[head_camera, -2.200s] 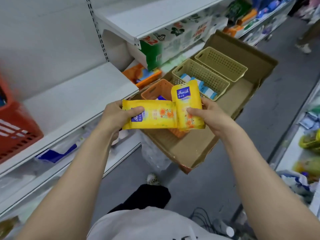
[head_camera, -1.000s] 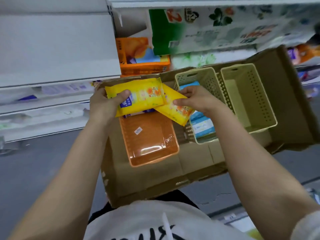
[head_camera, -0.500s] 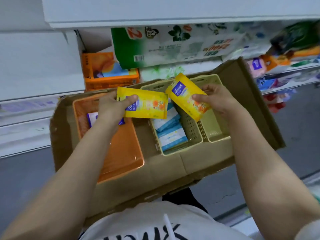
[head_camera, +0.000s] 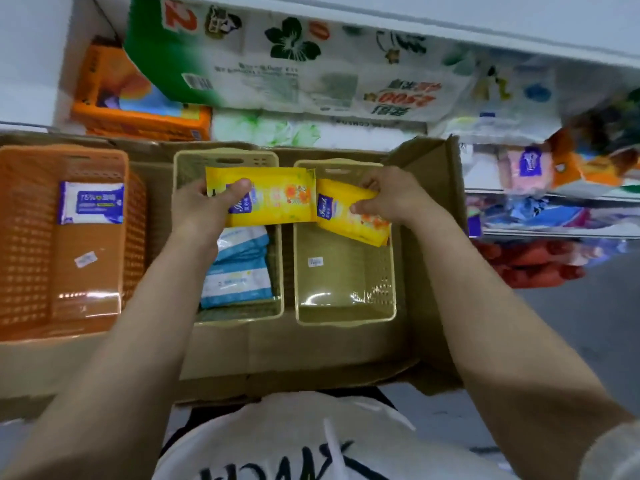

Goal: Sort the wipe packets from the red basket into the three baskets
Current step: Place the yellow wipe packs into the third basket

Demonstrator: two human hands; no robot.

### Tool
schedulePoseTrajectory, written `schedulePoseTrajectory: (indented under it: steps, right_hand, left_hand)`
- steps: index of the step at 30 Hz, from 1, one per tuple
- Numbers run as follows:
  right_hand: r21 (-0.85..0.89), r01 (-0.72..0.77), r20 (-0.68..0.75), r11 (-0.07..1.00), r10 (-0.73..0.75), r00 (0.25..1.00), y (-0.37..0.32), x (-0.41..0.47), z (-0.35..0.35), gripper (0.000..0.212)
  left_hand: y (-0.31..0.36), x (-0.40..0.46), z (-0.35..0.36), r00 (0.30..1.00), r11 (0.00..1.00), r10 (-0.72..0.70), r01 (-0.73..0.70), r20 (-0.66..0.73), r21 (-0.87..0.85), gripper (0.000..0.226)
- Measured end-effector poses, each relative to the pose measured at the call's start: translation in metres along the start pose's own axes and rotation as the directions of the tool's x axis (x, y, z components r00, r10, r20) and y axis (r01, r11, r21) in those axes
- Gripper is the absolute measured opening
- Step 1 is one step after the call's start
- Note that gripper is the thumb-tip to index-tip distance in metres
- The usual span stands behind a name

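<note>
The cardboard tray [head_camera: 311, 351] is the landmark; it now fills the lower view squarely, where half a second earlier it sat tilted and farther off. Three baskets stand in it in a row: one orange basket [head_camera: 24, 237] at the tray's left end, and two beige baskets, the middle beige basket [head_camera: 239, 315] at the tray's centre and the right beige basket [head_camera: 346, 318] at the tray's right end. The two beige baskets stand just beside each other.

Since the earlier frame both hands have shifted rightward along the tray. The left hand [head_camera: 201, 211] now hovers over the far end of the middle beige basket, clamped on the first yellow packet [head_camera: 273, 199], thumb on its face, fingers hidden behind it. The right hand [head_camera: 391, 199] has come down into the far end of the right beige basket, pinching the second yellow packet [head_camera: 346, 220], which tilts downward inside that basket's walls. The two packets' near ends overlap or touch; which cannot be told.

Each yellow packet is a flat soft pack, bright yellow with orange flower print and a dark blue brand label.

Packet count: two yellow, both held; one white-and-purple packet [head_camera: 90, 202] lying flat at the far end of the orange basket; a stack of blue-and-white packets [head_camera: 239, 271] in the middle beige basket, number not discernible.
</note>
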State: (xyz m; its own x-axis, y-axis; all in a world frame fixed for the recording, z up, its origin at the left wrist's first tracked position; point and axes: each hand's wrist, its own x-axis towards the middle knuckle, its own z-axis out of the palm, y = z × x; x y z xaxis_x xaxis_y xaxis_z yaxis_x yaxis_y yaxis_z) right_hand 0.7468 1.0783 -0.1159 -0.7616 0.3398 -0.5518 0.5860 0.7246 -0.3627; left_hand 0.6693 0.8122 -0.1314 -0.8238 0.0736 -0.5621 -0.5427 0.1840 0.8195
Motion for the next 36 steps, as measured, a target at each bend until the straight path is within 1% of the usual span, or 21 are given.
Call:
schedulePoseTrajectory:
  steps: [3,5,7,9,11,13,16,18,20,22,23,24,25,27,28,31,33,36]
  right_hand:
    - [-0.090,0.091,0.034,0.992,-0.088,0.996,-0.007,0.028,0.022,0.047]
    - [-0.105,0.117,0.043,0.988,-0.113,0.993,-0.008,0.043,0.037,0.049]
    - [-0.062,0.108,0.063,0.992,-0.105,0.992,-0.004,0.053,0.049,0.052]
    - [-0.055,0.096,0.098,0.994,-0.090,0.991,0.003,0.059,0.057,0.051]
    - [-0.128,0.103,0.164,0.986,-0.082,0.983,0.006,0.064,0.062,0.046]
    - [-0.192,0.131,0.188,0.973,-0.095,0.978,0.005,0.070,0.063,0.044]
    - [-0.193,0.132,0.194,0.972,-0.094,0.976,0.002,0.081,0.063,0.050]
    - [-0.201,0.134,0.146,0.970,-0.106,0.984,0.001,0.086,0.068,0.051]
    - [-0.243,0.167,-0.012,0.955,-0.175,0.984,0.003,0.086,0.076,0.051]
    - [-0.307,0.185,-0.199,0.934,-0.253,0.947,0.008,0.083,0.083,0.054]
    - [-0.320,0.186,-0.258,0.929,-0.274,0.927,0.010,0.082,0.086,0.056]
    - [-0.314,0.186,-0.268,0.931,-0.275,0.924,0.013,0.081,0.089,0.059]
    - [-0.299,0.185,-0.229,0.936,-0.259,0.938,0.016,0.081,0.091,0.063]
    - [-0.295,0.184,-0.083,0.938,-0.217,0.973,0.022,0.082,0.094,0.077]
    - [-0.312,0.188,-0.028,0.931,-0.207,0.978,0.024,0.083,0.095,0.084]
    - [-0.360,0.228,0.044,0.905,-0.228,0.973,0.027,0.085,0.097,0.095]
    - [-0.401,0.242,0.062,0.884,-0.237,0.969,0.025,0.086,0.095,0.093]
    - [-0.475,0.230,0.024,0.849,-0.249,0.968,0.020,0.086,0.090,0.081]
  left_hand:
    - [-0.005,-0.004,-0.004,0.998,1.000,-0.005,0.004,-0.057,-0.011,0.017]
    - [-0.010,-0.008,-0.010,0.996,1.000,-0.005,0.004,-0.088,-0.011,0.023]
    - [-0.015,-0.014,-0.014,0.995,1.000,-0.010,0.010,-0.103,-0.003,0.030]
    - [-0.020,-0.018,-0.015,0.994,1.000,-0.029,0.029,-0.104,-0.004,0.035]
    - [-0.025,-0.022,-0.014,0.993,0.998,-0.058,0.057,-0.107,-0.010,0.035]
    - [-0.028,-0.024,-0.014,0.991,0.997,-0.083,0.082,-0.101,-0.013,0.034]
    - [-0.030,-0.027,-0.017,0.992,0.995,-0.094,0.095,-0.088,0.009,0.035]
    - [-0.029,-0.025,-0.018,0.992,0.996,-0.089,0.091,-0.085,0.024,0.035]
    - [-0.029,-0.020,-0.019,0.994,0.996,-0.080,0.082,-0.073,0.033,0.034]
    - [-0.029,-0.015,-0.018,0.995,0.996,-0.079,0.081,-0.064,0.031,0.034]
    - [-0.030,-0.012,-0.017,0.995,0.996,-0.080,0.082,-0.058,0.031,0.034]
    - [-0.031,-0.010,-0.016,0.996,0.996,-0.076,0.077,-0.049,0.033,0.035]
    - [-0.032,-0.008,-0.014,0.997,0.997,-0.067,0.069,-0.041,0.033,0.035]
    - [-0.035,-0.005,-0.012,0.997,0.998,-0.061,0.063,-0.038,0.027,0.035]
    - [-0.037,-0.004,-0.012,0.997,0.997,-0.067,0.068,-0.040,0.023,0.036]
    - [-0.038,-0.001,-0.011,0.997,0.997,-0.070,0.071,-0.042,0.024,0.036]
    - [-0.038,-0.001,-0.011,0.996,0.997,-0.069,0.071,-0.047,0.033,0.036]
    - [-0.039,-0.002,-0.010,0.996,0.997,-0.074,0.075,-0.055,0.033,0.035]
